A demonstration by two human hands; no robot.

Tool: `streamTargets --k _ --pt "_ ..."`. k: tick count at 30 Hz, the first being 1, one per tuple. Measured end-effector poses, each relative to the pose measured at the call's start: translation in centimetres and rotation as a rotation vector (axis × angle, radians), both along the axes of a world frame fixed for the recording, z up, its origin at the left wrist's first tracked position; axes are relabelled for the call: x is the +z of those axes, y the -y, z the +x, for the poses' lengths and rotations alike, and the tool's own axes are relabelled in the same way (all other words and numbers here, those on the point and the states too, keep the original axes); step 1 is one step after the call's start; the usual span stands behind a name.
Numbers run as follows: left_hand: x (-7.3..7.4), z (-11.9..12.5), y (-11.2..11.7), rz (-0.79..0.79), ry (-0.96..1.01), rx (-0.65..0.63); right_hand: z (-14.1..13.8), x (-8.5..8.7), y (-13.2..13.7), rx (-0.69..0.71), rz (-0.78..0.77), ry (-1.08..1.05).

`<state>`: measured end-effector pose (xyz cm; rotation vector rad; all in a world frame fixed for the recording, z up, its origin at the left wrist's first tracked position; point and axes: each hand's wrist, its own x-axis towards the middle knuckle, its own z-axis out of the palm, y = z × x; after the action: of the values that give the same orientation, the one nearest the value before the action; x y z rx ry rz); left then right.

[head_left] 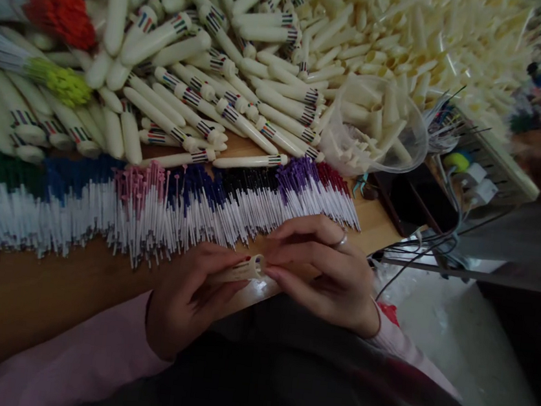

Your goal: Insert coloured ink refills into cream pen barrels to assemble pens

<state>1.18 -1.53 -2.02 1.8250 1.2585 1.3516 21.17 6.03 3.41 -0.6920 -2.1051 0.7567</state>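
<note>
My left hand [191,298] is closed round a cream pen barrel [243,269], held over the near edge of the wooden table [20,292]. My right hand [324,268] meets the barrel's open end with its fingers pinched together; what they pinch is hidden. A ring sits on one right finger. Just beyond the hands lies a long row of thin white pen refills [153,206] with coloured tips: green, blue, pink, black, purple, red.
A big heap of assembled cream pens with striped bands [200,91] fills the table's far side. Plain cream barrels [392,28] pile up behind, some in a clear plastic bag [377,127]. Red [60,9] and yellow-green refill bundles [62,83] lie at left. Cables [422,246] and a tray sit right.
</note>
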Motion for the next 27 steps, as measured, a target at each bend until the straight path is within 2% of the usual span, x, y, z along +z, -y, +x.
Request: streamTargets --k 5,12,17,21,24,27 --pt "0.0 -0.1 -0.1 0.032 0.001 0.055 -0.3 -0.1 0.3 0.001 -0.046 0.015" --pt "0.6 -0.3 -0.4 0.055 -0.043 0.053 0.1 -0.3 0.0 0.054 0.064 0.066" --pt "1.1 -0.4 -0.6 0.107 -0.127 0.084 0.0 -0.5 -0.3 0.075 0.008 0.066" --pt "1.3 -0.3 -0.7 0.075 -0.176 0.141 -0.2 -0.7 -0.4 0.095 -0.199 0.014" --pt "1.3 -0.2 -0.5 -0.031 -0.140 0.224 -0.5 -1.0 -0.3 0.116 -0.473 -0.060" --pt "1.4 -0.4 -0.4 -0.033 -0.163 0.223 -0.7 -1.0 -0.4 0.099 -0.784 -0.121"
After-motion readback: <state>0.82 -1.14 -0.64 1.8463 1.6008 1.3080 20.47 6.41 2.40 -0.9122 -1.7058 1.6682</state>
